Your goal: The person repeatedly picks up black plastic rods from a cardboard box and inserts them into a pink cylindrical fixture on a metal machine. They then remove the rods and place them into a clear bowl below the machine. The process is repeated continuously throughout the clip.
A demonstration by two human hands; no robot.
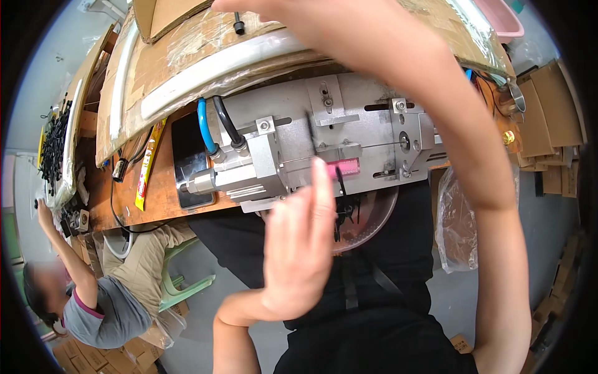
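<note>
My left hand (pixel 298 252) is over the front of a grey metal machine fixture (pixel 286 143), index finger stretched upward and the other fingers bent loosely; motion blurs it. Its fingertip is close to a pink label or block (pixel 346 167) on the fixture. A thin black part (pixel 340 182) lies across that pink piece. My right arm (pixel 458 118) reaches over the fixture to the top left. The right hand (pixel 258 6) is cut off by the upper edge, so its grip is hidden. Just below it shows a black stem-shaped part (pixel 238 25) with a thicker end.
A round bowl (pixel 374 218) with black parts sits below the fixture. Cardboard (pixel 187 68) wrapped in plastic is behind it. Blue (pixel 204 124) and black hoses (pixel 228 121) rise from a cylinder. A phone (pixel 190 156) lies leftward. Another person (pixel 112 305) sits at far left, reaching toward black parts (pixel 56 146).
</note>
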